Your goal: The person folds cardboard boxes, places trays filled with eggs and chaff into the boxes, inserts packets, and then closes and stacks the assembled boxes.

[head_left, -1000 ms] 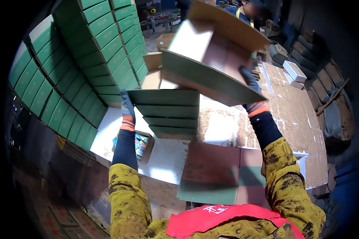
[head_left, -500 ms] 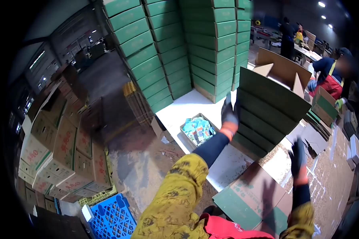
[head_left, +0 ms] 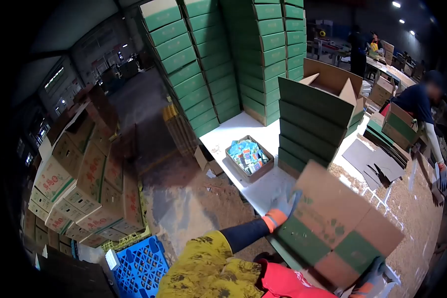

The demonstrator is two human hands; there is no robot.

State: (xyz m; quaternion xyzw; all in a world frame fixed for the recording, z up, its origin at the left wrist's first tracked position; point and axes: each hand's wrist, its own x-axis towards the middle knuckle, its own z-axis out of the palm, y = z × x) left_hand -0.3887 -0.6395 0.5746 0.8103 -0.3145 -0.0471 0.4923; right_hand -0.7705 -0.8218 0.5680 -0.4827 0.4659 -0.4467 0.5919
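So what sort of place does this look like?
Probably a packing area in a factory or warehouse: green boxes stand in tall stacks on the worktable, brown cartons are piled at the left, and printed cardboard is in front.

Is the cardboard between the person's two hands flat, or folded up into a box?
Flat: the cardboard forms one even sheet, with no side standing up from it.
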